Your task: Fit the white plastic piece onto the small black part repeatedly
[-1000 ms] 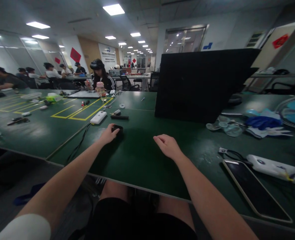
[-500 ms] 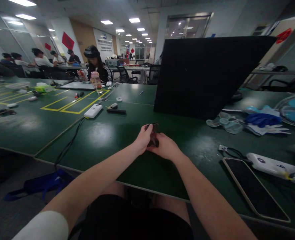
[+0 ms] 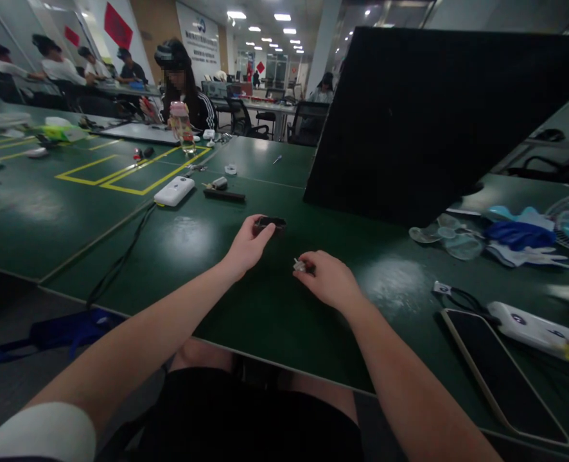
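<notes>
My left hand is closed on a small dark, hollow-looking casing, its thumb along the near side. The casing is held tilted just above the green table. Nearer to me and to the right, my right hand pinches a small pale, metallic-looking piece between thumb and fingers. Part of that piece is hidden by the fingers, so its kind cannot be made out. A gap separates the two hands.
A large black panel leans at the back right. White power banks with cables lie on both sides. A phone and gloves are on the right. A pink-lidded bottle stands near a person opposite.
My hands were together around the dark casing; now they are apart. The left has moved away to the left with the casing, and a small pale piece shows in the right.
</notes>
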`<action>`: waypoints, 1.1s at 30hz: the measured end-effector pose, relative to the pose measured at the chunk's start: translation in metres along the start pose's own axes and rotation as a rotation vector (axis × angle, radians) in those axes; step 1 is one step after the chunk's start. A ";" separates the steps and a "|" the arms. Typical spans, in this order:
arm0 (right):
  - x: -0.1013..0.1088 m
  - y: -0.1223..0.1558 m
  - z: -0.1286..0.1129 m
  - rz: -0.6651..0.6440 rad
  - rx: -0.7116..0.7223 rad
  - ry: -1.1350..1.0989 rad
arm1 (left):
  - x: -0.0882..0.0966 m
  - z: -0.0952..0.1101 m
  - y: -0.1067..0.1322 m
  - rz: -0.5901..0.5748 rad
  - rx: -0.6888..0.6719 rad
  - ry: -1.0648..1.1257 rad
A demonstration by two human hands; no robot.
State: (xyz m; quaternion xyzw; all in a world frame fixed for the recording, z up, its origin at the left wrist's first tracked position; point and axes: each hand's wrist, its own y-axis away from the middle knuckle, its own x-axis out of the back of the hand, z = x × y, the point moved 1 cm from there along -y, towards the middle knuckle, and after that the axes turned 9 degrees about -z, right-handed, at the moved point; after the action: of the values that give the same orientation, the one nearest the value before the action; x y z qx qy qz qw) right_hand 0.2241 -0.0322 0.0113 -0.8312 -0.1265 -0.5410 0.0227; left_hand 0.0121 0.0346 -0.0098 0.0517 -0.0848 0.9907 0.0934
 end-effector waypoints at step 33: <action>0.023 0.002 0.020 -0.175 -0.002 0.033 | -0.006 0.005 0.017 -0.189 -0.142 -0.477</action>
State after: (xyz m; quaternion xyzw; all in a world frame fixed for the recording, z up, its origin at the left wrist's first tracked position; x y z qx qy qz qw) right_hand 0.2513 -0.0269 0.0241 -0.8079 -0.1978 -0.5546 -0.0236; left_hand 0.0152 0.0164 -0.0082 0.2846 -0.1686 0.9290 0.1661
